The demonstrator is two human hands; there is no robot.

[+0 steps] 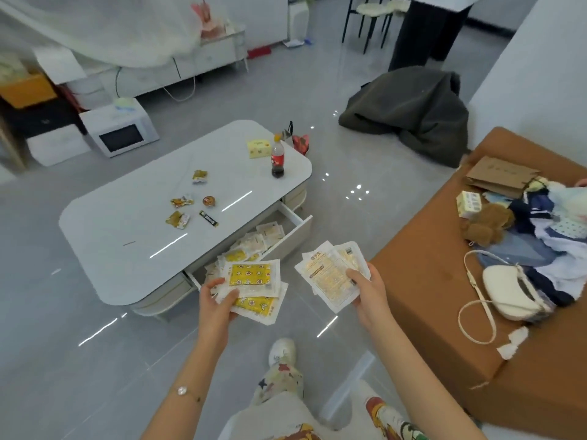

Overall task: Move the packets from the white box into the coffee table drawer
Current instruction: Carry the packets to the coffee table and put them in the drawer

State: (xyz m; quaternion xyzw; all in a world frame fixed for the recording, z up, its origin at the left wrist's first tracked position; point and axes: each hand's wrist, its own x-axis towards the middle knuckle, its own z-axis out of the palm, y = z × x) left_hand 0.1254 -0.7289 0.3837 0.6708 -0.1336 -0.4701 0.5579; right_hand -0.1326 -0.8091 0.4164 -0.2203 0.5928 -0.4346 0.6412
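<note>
My left hand [219, 304] grips a fanned stack of yellow-printed packets [252, 276], held just in front of the coffee table drawer [295, 231]. That drawer is pulled open and has several packets [254, 246] lying inside. My right hand [368, 289] holds a second stack of packets [330, 274], pale backs facing up, to the right of the drawer above the floor. The white box is not in view.
The white coffee table [133, 249] carries a cola bottle [278, 158], a yellow box [259, 148] and small snack wrappers [181, 201]. An orange sofa [428, 281] at right holds a white handbag [508, 289], clothes and a paper bag. A dark blanket [413, 115] lies on the floor.
</note>
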